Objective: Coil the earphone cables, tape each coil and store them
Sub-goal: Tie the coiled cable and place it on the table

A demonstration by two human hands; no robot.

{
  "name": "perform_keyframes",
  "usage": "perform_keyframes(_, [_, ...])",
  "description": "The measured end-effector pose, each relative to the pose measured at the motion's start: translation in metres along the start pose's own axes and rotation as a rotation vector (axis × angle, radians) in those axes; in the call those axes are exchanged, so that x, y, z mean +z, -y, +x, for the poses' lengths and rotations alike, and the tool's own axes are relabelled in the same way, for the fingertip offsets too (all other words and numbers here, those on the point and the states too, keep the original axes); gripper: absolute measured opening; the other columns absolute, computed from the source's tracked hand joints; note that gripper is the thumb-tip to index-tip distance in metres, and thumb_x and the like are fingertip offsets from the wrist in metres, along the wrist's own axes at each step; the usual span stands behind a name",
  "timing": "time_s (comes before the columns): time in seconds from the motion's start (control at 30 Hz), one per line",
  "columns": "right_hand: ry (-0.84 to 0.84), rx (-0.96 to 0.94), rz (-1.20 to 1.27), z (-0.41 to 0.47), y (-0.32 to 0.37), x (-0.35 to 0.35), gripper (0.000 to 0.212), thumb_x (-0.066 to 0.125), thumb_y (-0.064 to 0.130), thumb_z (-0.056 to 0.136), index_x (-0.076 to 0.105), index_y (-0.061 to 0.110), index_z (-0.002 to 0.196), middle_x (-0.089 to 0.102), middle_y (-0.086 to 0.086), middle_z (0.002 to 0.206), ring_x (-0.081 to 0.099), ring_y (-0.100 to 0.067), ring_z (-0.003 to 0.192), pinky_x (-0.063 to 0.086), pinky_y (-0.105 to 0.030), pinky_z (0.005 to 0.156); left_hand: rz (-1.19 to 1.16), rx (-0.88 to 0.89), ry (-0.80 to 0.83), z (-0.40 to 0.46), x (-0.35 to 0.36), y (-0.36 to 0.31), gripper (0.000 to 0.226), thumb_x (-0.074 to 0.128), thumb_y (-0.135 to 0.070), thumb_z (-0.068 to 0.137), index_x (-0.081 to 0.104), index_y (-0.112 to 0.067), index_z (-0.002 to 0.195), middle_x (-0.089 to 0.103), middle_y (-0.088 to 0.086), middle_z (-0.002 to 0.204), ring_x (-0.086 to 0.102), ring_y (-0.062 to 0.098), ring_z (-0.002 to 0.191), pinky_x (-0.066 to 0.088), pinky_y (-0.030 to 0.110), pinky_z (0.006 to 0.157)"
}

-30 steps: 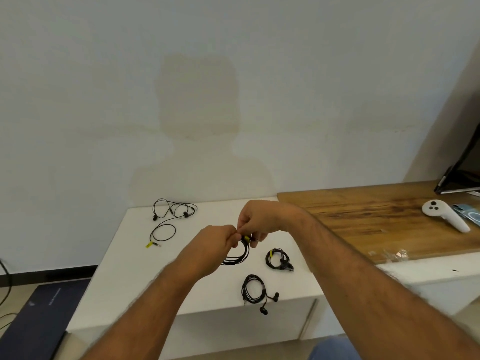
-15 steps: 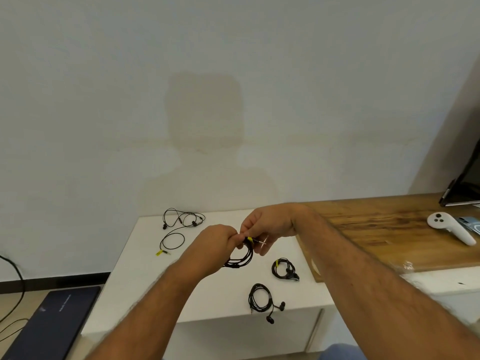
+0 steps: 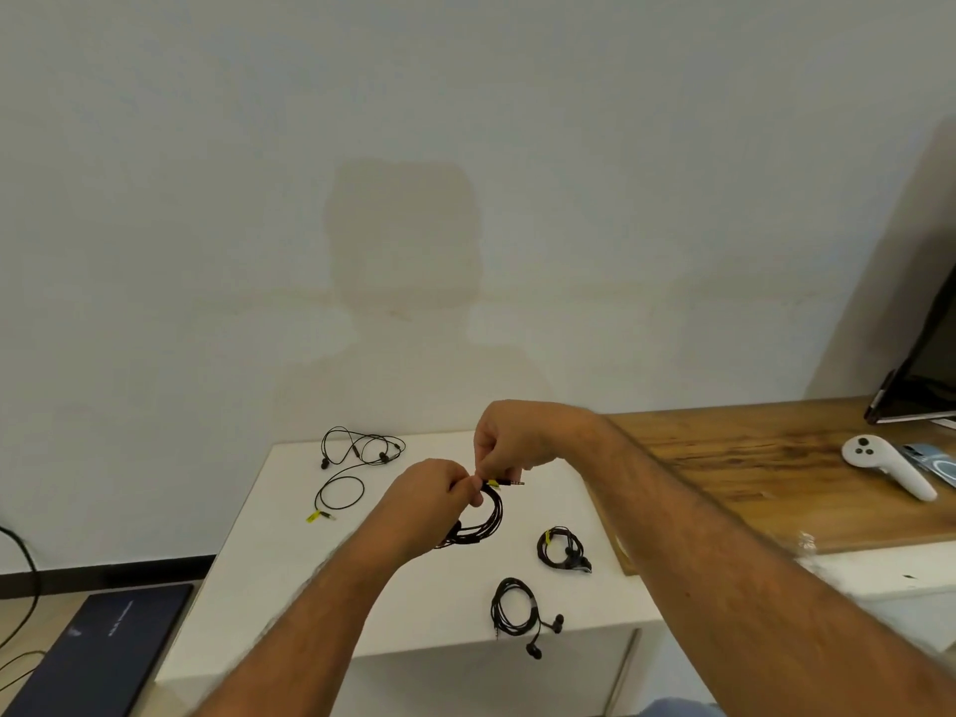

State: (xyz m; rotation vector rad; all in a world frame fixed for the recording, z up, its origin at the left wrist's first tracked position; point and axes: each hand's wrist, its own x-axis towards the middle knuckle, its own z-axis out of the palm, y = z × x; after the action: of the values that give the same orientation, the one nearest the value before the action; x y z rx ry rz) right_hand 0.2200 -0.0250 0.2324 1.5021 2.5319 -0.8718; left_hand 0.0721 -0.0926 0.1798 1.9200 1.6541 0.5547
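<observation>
Above the white table (image 3: 269, 577), my left hand (image 3: 429, 501) grips a black coiled earphone cable (image 3: 483, 525) at its top. My right hand (image 3: 509, 439) pinches the same coil where a bit of yellow tape (image 3: 494, 482) and the jack plug stick out. Two other coiled earphones lie on the table: one with yellow tape (image 3: 561, 548) to the right, one (image 3: 514, 610) near the front edge with its earbuds loose. An uncoiled earphone (image 3: 357, 458) with a yellow tag lies at the back left.
A wooden board (image 3: 765, 473) covers the table's right part, carrying a white controller (image 3: 887, 465) and a dark monitor (image 3: 926, 370). A dark flat case (image 3: 98, 649) and cables lie on the floor at the left. The wall stands close behind.
Both hands stay on the coil, with the right hand working the yellow tape at its top. The camera view has shifted slightly; the table items have not moved.
</observation>
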Motion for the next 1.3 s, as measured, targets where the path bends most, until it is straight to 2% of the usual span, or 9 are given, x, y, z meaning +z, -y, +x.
perform_keyframes(0.13, [0.091, 0.077, 0.076, -0.004, 0.000, -0.005, 0.012, 0.065, 0.019, 0.092, 0.065, 0.015, 0.081, 0.067, 0.000, 0.074, 0.065, -0.010, 0.065, 0.058, -0.034, 0.078, 0.100, 0.052, -0.035, -0.001, 0.000, -0.004, 0.031, 0.043, -0.034, 0.100, 0.067, -0.020, 0.085, 0.047, -0.008, 0.055, 0.044, 0.005, 0.049, 0.032, 0.022, 0.050])
perform_keyframes(0.4, [0.081, 0.097, 0.180, -0.010, -0.001, -0.004, 0.009, 0.066, 0.018, 0.091, 0.067, 0.015, 0.083, 0.069, 0.001, 0.075, 0.067, -0.011, 0.066, 0.058, -0.034, 0.080, 0.160, 0.042, -0.026, 0.001, -0.004, -0.007, 0.030, 0.044, -0.030, 0.098, 0.070, -0.018, 0.090, 0.051, -0.008, 0.059, 0.049, 0.007, 0.054, 0.036, 0.023, 0.052])
perform_keyframes(0.53, [-0.011, 0.100, -0.020, -0.014, 0.014, -0.003, 0.017, 0.068, 0.016, 0.087, 0.065, 0.015, 0.071, 0.066, 0.003, 0.067, 0.061, -0.007, 0.057, 0.052, -0.023, 0.060, 0.064, -0.006, 0.001, 0.001, -0.003, -0.009, 0.028, 0.046, -0.027, 0.097, 0.069, -0.016, 0.089, 0.051, -0.008, 0.059, 0.047, 0.006, 0.051, 0.036, 0.022, 0.051])
perform_keyframes(0.63, [-0.039, 0.125, -0.192, -0.015, 0.025, -0.001, 0.017, 0.062, 0.010, 0.085, 0.064, 0.012, 0.068, 0.060, 0.001, 0.061, 0.056, -0.014, 0.056, 0.043, -0.021, 0.049, -0.111, -0.050, 0.040, 0.001, -0.001, -0.008, 0.026, 0.047, -0.025, 0.097, 0.069, -0.016, 0.084, 0.058, -0.002, 0.072, 0.054, 0.012, 0.063, 0.042, 0.025, 0.060])
perform_keyframes(0.8, [-0.064, 0.162, -0.029, -0.015, 0.022, -0.001, 0.012, 0.061, 0.007, 0.088, 0.070, 0.002, 0.095, 0.066, -0.005, 0.075, 0.065, -0.017, 0.074, 0.057, -0.027, 0.066, -0.233, -0.064, 0.026, 0.000, -0.001, -0.008, 0.028, 0.047, -0.024, 0.098, 0.069, -0.013, 0.085, 0.056, -0.001, 0.075, 0.051, 0.012, 0.063, 0.039, 0.019, 0.055])
perform_keyframes(0.97, [-0.115, 0.216, 0.072, -0.012, 0.017, 0.003, 0.020, 0.063, 0.013, 0.090, 0.070, -0.001, 0.102, 0.067, -0.007, 0.080, 0.065, -0.016, 0.076, 0.058, -0.031, 0.075, -0.225, -0.071, -0.034, 0.003, 0.000, -0.007, 0.028, 0.047, -0.024, 0.098, 0.069, -0.011, 0.087, 0.057, -0.001, 0.073, 0.052, 0.006, 0.058, 0.038, 0.011, 0.045])
perform_keyframes(1.13, [-0.145, 0.233, 0.071, -0.012, 0.018, 0.005, 0.021, 0.062, 0.013, 0.091, 0.070, -0.001, 0.103, 0.070, -0.008, 0.085, 0.066, -0.015, 0.078, 0.058, -0.032, 0.081, -0.231, -0.093, -0.062, 0.005, 0.002, -0.006, 0.027, 0.048, -0.024, 0.097, 0.069, -0.014, 0.083, 0.060, -0.001, 0.069, 0.053, 0.006, 0.055, 0.039, 0.017, 0.049])
perform_keyframes(1.2, [-0.123, 0.206, 0.066, -0.014, 0.019, 0.003, 0.016, 0.060, 0.007, 0.089, 0.071, 0.002, 0.099, 0.073, -0.009, 0.087, 0.065, -0.013, 0.072, 0.057, -0.028, 0.072, -0.229, -0.112, -0.058, 0.006, 0.004, -0.005, 0.027, 0.048, -0.023, 0.096, 0.069, -0.015, 0.081, 0.059, 0.000, 0.068, 0.052, 0.007, 0.054, 0.039, 0.020, 0.049])
perform_keyframes(1.3, [-0.134, 0.182, -0.137, -0.012, 0.024, 0.006, 0.018, 0.058, -0.001, 0.082, 0.074, 0.004, 0.089, 0.071, -0.008, 0.079, 0.058, -0.014, 0.061, 0.046, -0.022, 0.054, -0.230, -0.146, -0.062, 0.007, 0.006, -0.005, 0.026, 0.048, -0.022, 0.094, 0.067, -0.017, 0.076, 0.059, 0.001, 0.068, 0.052, 0.012, 0.053, 0.042, 0.023, 0.052])
